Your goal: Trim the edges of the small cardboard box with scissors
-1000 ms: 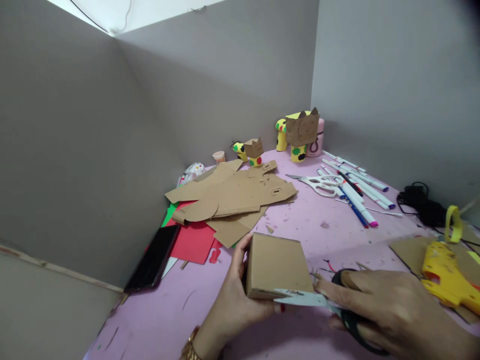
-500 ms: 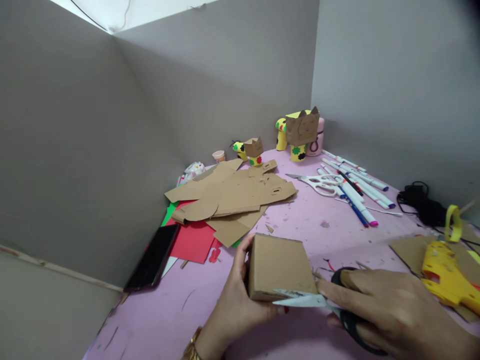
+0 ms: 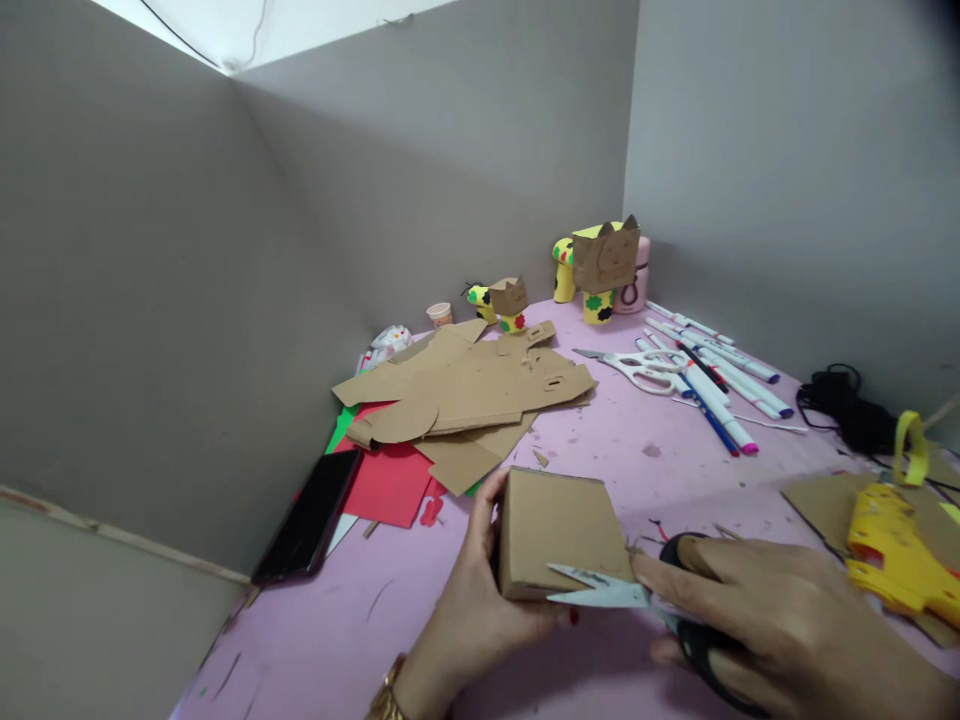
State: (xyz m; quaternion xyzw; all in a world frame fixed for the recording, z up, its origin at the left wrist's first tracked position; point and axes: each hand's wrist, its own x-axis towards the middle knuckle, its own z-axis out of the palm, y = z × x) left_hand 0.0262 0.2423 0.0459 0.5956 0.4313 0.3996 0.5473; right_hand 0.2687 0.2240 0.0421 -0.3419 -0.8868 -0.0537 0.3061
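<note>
The pink table (image 3: 600,450) bears a folded cardboard piece (image 3: 559,525), clamped at its near-left edge by the left hand (image 3: 469,590). The right hand (image 3: 772,620) has its fingers closed around black-handled scissors (image 3: 645,600), whose blades lie against the cardboard's near edge, just beyond the fingertips.

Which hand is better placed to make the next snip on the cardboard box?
Right. The right hand already grips the black scissors, blades at the cardboard box's lower edge. The left hand is busy holding the box by its left side, probably steadying it.
</note>
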